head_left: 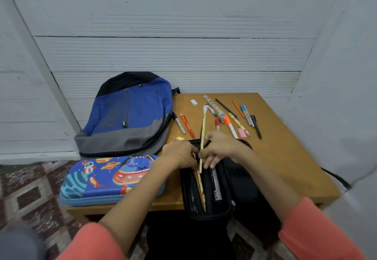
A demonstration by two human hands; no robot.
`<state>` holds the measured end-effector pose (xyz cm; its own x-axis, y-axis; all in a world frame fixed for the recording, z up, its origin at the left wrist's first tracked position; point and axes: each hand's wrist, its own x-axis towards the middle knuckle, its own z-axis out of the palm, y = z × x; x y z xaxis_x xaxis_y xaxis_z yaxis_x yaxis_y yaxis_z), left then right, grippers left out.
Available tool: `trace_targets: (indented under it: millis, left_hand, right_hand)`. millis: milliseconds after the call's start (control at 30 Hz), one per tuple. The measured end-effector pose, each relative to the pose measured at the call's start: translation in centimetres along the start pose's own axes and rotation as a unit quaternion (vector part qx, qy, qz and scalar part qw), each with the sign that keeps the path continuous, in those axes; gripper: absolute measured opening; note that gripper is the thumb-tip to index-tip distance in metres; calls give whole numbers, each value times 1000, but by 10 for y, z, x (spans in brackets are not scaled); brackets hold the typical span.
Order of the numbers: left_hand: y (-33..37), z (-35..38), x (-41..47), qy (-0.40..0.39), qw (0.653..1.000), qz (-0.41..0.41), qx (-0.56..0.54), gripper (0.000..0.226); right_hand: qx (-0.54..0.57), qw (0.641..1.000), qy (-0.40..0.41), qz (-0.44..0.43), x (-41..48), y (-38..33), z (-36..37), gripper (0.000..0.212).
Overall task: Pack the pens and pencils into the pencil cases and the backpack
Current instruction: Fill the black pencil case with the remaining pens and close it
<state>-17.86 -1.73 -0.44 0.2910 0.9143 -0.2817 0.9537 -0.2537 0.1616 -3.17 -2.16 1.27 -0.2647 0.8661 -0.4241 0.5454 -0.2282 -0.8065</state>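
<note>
Black pencil case [212,214]: lies open at the near edge of the table [285,167], its near end overhanging the edge and its lid flap [242,180] folded out to the right. Inside, several pencils [201,190] lie lengthwise along the left side, next to a mesh pocket [216,186].

Both forearms, in coral sleeves [318,229], reach to the far end of this case.

Right hand [222,149]: thumb and fingers pinch a long pencil [203,125]. The pencil's lower end sits in the case opening; its white-tipped upper end points away over the table.

Left hand [179,154]: fingers curled at the far-left rim of the case, touching or just beside the same pencil. Whether they grip the pencil or the case cannot be determined.

Blue pencil case [110,178]: space print, closed, just left of the black case, extending past the table's left edge.

A small yellow item [180,137] shows just beyond the left hand.

Loose items on the far half of the table, left to right:
- black marker [179,124]
- orange pen [187,126]
- white eraser [194,102]
- ruler [214,106]
- orange-capped marker [230,126]
- pink eraser [242,133]
- purple pencil [225,107]
- orange pencil [237,107]
- light blue pen [245,114]
- black pen [256,126]

Backpack [130,116]: blue, grey and black, lies flat at the far left, closed, partly off the table.
</note>
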Motion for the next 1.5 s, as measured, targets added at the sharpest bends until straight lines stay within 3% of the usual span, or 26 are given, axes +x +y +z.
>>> trace_targets:
  millis: [300, 367, 500, 667, 867, 1100, 1300, 1400, 1500]
  left_hand:
    - [-1, 4, 0, 8, 1000, 4, -7, 29]
    - [-1, 5, 1, 13, 1000, 3, -7, 20]
    - [-4, 8, 3, 21, 1000, 5, -7, 23]
    - [-4, 11, 3, 47, 998, -6, -35, 51]
    - [-8, 19, 5, 72, 996, -16, -56, 117]
    - [-9, 16, 5, 69, 996, 5, -58, 69]
    - [-8, 13, 4, 62, 997, 10, -49, 62]
    - [-8, 9, 4, 45, 998, 11, -39, 58]
    - [-5, 8, 4, 40, 999, 11, -24, 53]
  right_hand:
    - [-254, 966, 33, 18, -11, 0, 24, 16]
    - [-274, 961, 38, 21, -13, 4, 28, 23]
    - [-296, 955, 26, 25, -17, 9, 31, 29]
    - [-338, 941, -5, 32, -25, 3, 33, 33]
    - [-349, 935, -46, 48, -26, 2, 33, 34]
    - [-273, 958, -71, 51, -26, 8, 27, 33]
    - [-127, 991, -11, 41, -22, 17, 21, 6]
    - [-171, 983, 63, 5, -16, 20, 23, 13]
    - [-259, 953, 154, -40, -9, 22, 29, 14]
